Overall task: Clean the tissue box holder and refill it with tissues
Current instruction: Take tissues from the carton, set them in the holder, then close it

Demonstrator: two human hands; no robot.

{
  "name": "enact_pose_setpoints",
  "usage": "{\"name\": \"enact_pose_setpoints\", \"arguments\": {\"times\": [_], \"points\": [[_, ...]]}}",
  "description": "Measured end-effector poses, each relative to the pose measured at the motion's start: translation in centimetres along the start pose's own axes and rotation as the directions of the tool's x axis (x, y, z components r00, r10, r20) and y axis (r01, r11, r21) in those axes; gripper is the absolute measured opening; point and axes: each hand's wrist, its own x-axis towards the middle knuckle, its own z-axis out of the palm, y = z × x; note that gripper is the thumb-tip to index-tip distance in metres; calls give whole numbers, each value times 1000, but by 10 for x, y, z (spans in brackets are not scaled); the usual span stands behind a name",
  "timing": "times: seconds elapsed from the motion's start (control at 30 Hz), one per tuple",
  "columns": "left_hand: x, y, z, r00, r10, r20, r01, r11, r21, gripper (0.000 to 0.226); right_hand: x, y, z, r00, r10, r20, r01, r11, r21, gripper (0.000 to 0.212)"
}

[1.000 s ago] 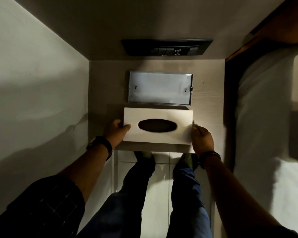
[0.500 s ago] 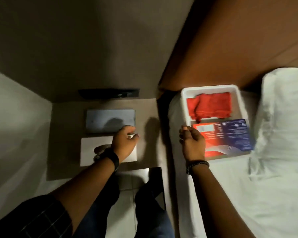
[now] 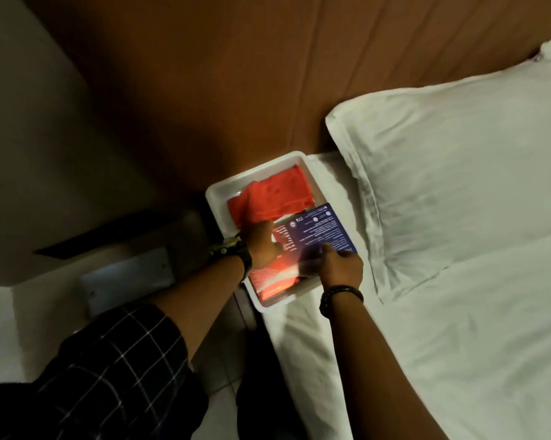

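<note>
Head view: both hands are in a white tray (image 3: 218, 193) that sits on the bed (image 3: 458, 328) edge, against the brown headboard (image 3: 236, 74). Left hand (image 3: 261, 241) lies over the near-left part of the tissue pack (image 3: 318, 231), fingers curled down onto it, at the border with the red cloth (image 3: 274, 195). Whether it grips the pack or the cloth, cannot tell; the fingertips are hidden. Right hand (image 3: 342, 265) presses on the pack's near-right edge, fingers bent over the blue printed face; looks like a grasp on the pack, though blur hides the thumb. The pack lies flat in the near half of the tray, blue and red wrapper, between the two hands. Red cloth is folded in the far half, touching the pack.

Metal holder plate (image 3: 128, 281) lies on the side table (image 3: 36, 300) to the left, well apart from both hands, partly behind the left forearm. White pillow (image 3: 458, 169) just right of the tray. Watch (image 3: 232, 249) on left wrist, dark bracelet (image 3: 340, 295) on right. Checked sleeve (image 3: 109, 369) at lower left.
</note>
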Motion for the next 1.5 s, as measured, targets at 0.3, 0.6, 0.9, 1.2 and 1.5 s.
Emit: {"name": "enact_pose_setpoints", "arguments": {"times": [0.3, 0.6, 0.9, 1.2, 1.5], "points": [[42, 13, -15, 894, -101, 436, 273, 895, -352, 43, 21, 3, 7, 996, 91, -15, -88, 984, 157, 45], [57, 5, -18, 928, -98, 359, 262, 857, -444, 36, 18, 8, 26, 974, 211, 85, -227, 887, 401, 59], [56, 14, -39, 923, 21, 385, 220, 791, -571, 23, 21, 2, 26, 988, 92, 126, -138, 893, 428, 40], [0, 28, -44, 952, 116, 284, 156, 614, -774, 53, 14, -37, -18, 967, -217, 131, 194, 966, 173, 25], [-64, 79, 20, 943, 302, 139, -108, 673, -732, 55, -4, -25, -119, 944, -278, 176, 264, 959, 102, 34]]}}
